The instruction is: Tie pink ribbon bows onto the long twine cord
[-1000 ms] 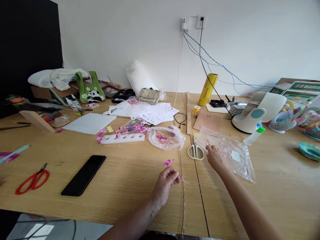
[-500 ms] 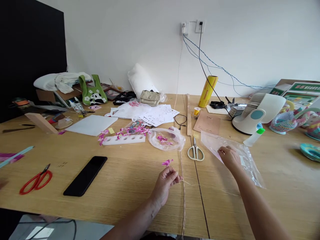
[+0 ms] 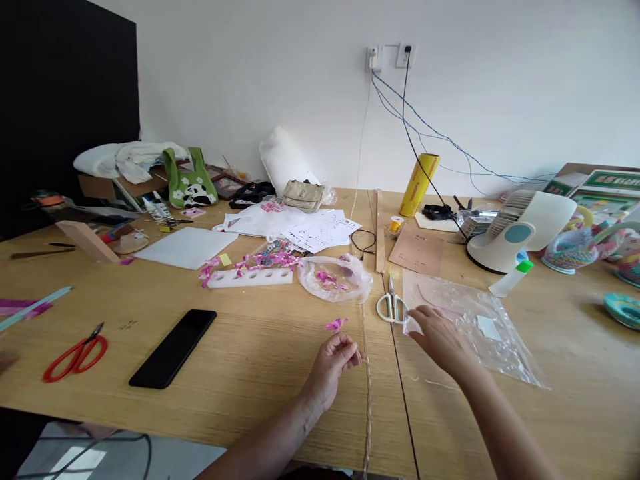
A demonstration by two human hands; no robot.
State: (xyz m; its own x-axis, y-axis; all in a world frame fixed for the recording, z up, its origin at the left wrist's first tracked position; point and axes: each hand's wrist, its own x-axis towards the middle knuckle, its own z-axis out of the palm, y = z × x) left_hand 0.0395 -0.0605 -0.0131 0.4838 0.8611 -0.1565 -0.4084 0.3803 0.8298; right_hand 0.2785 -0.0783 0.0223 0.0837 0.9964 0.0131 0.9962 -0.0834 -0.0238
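My left hand (image 3: 334,370) is closed in a pinch on the thin stem of a small pink flower (image 3: 336,324), whose petals stick up above the fingertips. Just beside those fingers, a twisted pale cord (image 3: 369,407) runs down past the table's front edge. My right hand (image 3: 445,340) is over the near left part of a clear plastic bag (image 3: 500,357), fingers stretched forward and holding nothing that I can see. Close to its fingertips lie white-handled scissors (image 3: 392,308). A loose pale thread (image 3: 441,384) rests on the wood below that hand.
Ahead sits a clear bag of pink flowers (image 3: 334,283), by a white foam strip (image 3: 250,279) with more blossoms. Leftward lie a black phone (image 3: 173,348) and red scissors (image 3: 76,357). A white fan (image 3: 520,230) and a green-capped bottle (image 3: 511,279) stand at right.
My right hand has moved left from the clear bag toward the white-handled scissors, its fingers opening out. The pale thread now lies loose on the table. My left hand stays on the flower stem.
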